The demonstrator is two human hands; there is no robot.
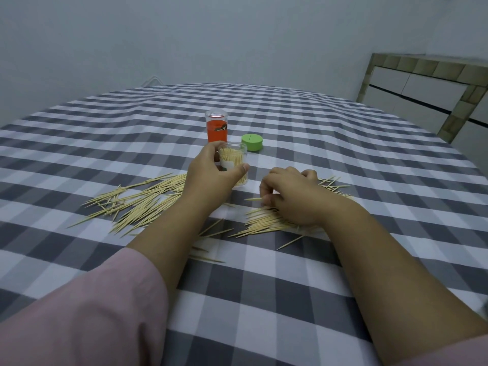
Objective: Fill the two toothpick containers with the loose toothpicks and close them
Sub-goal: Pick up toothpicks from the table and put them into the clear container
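Note:
My left hand grips a clear, open toothpick container that stands on the table and is nearly full of toothpicks. My right hand rests over a pile of loose toothpicks and pinches a few toothpicks between thumb and fingers. A second pile of loose toothpicks lies to the left of my left forearm. Behind the clear container stands an orange toothpick container with a clear lid on top. A green lid lies on the table to its right.
A grey and white checked tablecloth covers the table. A few stray toothpicks lie between my forearms. A tiled counter with white doors stands at the far right, beyond the table edge.

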